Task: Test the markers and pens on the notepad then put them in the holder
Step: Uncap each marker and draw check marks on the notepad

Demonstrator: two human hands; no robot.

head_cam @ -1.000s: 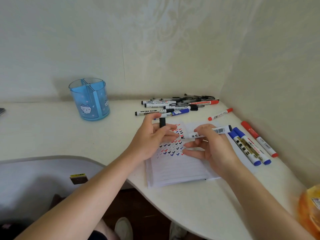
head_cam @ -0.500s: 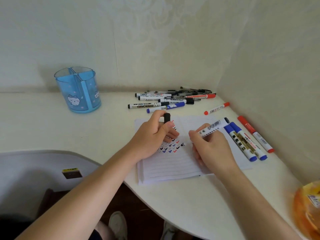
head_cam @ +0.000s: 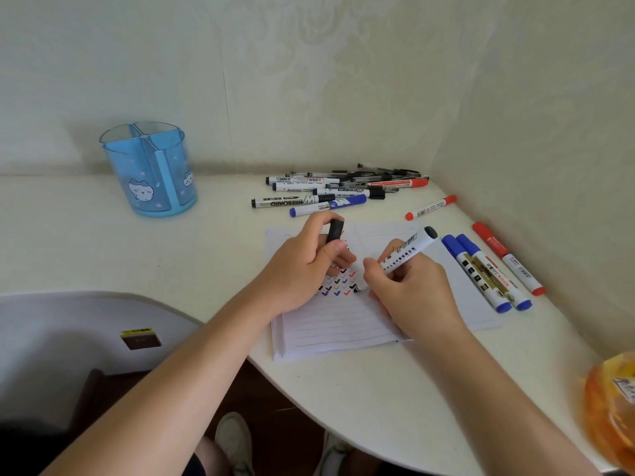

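An open lined notepad (head_cam: 343, 324) lies on the white desk, its upper lines filled with small black, blue and red ticks. My right hand (head_cam: 412, 290) grips a white marker with a black end (head_cam: 409, 250), tilted, its tip touching the page beside the ticks. My left hand (head_cam: 302, 269) rests on the notepad and pinches the marker's black cap (head_cam: 335, 230) upright between thumb and fingers. A blue translucent holder (head_cam: 151, 170) with several compartments stands at the back left, apart from both hands. A pile of markers and pens (head_cam: 340, 188) lies behind the notepad.
Two blue-capped markers (head_cam: 484, 273) and a red-capped marker (head_cam: 508, 259) lie right of the notepad, a thinner red one (head_cam: 431, 207) further back. Walls close the corner at the right and rear. An orange packet (head_cam: 611, 407) sits at the right edge. The desk's curved front edge (head_cam: 309, 400) runs below the notepad.
My right hand turned the marker from lying nearly level above the page to tilted with its tip down on the notepad. My left hand kept the cap.
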